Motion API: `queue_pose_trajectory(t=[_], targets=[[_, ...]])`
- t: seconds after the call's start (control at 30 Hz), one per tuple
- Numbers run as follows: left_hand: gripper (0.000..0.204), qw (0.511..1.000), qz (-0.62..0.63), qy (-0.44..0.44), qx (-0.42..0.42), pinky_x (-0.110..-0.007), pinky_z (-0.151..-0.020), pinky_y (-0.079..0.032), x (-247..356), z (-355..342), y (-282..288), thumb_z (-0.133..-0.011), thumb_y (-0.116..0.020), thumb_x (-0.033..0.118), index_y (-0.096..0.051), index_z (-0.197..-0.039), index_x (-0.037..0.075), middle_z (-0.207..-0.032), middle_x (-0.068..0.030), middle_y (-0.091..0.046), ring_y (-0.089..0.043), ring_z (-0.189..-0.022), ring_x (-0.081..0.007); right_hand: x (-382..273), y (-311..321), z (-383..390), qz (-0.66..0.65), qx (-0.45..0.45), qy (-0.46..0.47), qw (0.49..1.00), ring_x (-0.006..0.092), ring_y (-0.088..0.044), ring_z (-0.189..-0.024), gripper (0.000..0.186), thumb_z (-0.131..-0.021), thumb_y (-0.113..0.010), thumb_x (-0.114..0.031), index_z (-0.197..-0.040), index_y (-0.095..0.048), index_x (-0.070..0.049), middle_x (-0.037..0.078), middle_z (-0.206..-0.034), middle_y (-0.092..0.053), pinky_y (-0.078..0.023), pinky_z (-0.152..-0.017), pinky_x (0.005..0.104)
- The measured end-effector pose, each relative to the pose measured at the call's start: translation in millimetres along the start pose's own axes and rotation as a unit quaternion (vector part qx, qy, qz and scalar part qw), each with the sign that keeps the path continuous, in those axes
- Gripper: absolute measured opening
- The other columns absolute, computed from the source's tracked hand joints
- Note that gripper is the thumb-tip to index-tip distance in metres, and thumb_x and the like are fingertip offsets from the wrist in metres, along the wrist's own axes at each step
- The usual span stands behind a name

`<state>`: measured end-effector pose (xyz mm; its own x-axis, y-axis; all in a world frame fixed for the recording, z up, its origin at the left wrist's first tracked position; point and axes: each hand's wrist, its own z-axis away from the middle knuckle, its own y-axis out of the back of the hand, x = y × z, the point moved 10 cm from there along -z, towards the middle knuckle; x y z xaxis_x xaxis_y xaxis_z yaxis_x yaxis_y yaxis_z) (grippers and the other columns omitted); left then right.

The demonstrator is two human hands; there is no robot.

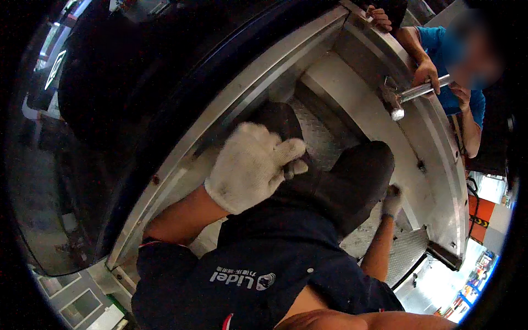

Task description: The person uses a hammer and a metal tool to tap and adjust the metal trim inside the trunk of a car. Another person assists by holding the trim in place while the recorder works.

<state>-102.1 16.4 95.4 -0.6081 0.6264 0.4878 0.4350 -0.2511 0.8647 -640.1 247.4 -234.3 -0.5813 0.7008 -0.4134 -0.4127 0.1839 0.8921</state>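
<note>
My left hand (247, 165), in a white knitted glove, is raised in front of my knees. Its fingers are curled in and the thumb pinches toward them around a small dark object (289, 171), too hidden to name. Lower down on the right, my right hand (392, 202), also gloved, reaches beside my right thigh near the metal side wall (407, 159). Its fingers are in shadow, so I cannot make out whether it holds anything. I sit inside a metal trough-like body with a tread-plate floor (319, 132), dark trousers bent at the knees.
A person in a blue shirt (434, 38) stands beyond the right wall, holding a silver-handled hammer (421, 92) over its rim. Another hand (378, 18) rests at the far corner. A large dark glossy panel (126, 110) rises along the left rim (203, 129).
</note>
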Motion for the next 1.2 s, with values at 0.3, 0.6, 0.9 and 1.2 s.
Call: queue_pose_trajectory(t=[0.3, 0.6, 0.9, 1.2], targets=[[0.037, 0.955, 0.148, -0.234, 0.107, -0.052, -0.071, -0.049, 14, -36, 21, -0.079, -0.084, 0.025, -0.060, -0.106, 0.017, -0.084, -0.0076, -0.059, -0.062, -0.081, -0.0348, -454, 162, 9, 0.254, 0.210, 0.532, 0.780, 0.0347, -0.051, -0.142, 0.063, -0.081, -0.070, -0.004, -0.143, -0.063, -0.014, 0.012, -0.145, -0.061, -0.040, -0.119, 0.0473], [0.042, 0.944, 0.080, -0.176, 0.267, -0.051, -0.076, -0.054, -49, -71, 52, -0.082, -0.081, 0.033, -0.059, -0.113, 0.014, -0.093, -0.0107, -0.066, -0.068, -0.090, -0.0362, -503, 96, -31, 0.397, 0.120, 0.532, 0.738, 0.0327, -0.063, -0.105, 0.018, -0.082, -0.076, -0.020, -0.094, -0.063, -0.014, 0.009, -0.100, -0.067, -0.048, -0.089, 0.0469], [0.033, 0.902, 0.110, -0.132, 0.397, -0.044, -0.073, -0.057, -92, -55, 64, -0.082, -0.083, 0.041, -0.069, -0.095, 0.014, -0.084, -0.0070, -0.070, -0.072, -0.079, -0.0271, -511, 115, 80, 0.218, 0.041, 0.507, 0.833, 0.0378, -0.065, -0.096, 0.023, -0.080, -0.078, -0.010, -0.098, -0.066, -0.007, 0.014, -0.093, -0.066, -0.050, -0.084, 0.0446], [0.032, 0.897, 0.195, -0.072, 0.389, -0.042, -0.077, -0.059, -114, -47, 82, -0.083, -0.084, 0.043, -0.076, -0.098, 0.016, -0.089, -0.0076, -0.073, -0.073, -0.082, -0.0251, -476, 116, 118, -0.123, -0.115, 0.263, 0.950, 0.0159, -0.066, -0.089, 0.039, -0.090, -0.079, -0.013, -0.124, -0.065, -0.003, 0.008, -0.106, -0.071, -0.056, -0.075, 0.0301]])
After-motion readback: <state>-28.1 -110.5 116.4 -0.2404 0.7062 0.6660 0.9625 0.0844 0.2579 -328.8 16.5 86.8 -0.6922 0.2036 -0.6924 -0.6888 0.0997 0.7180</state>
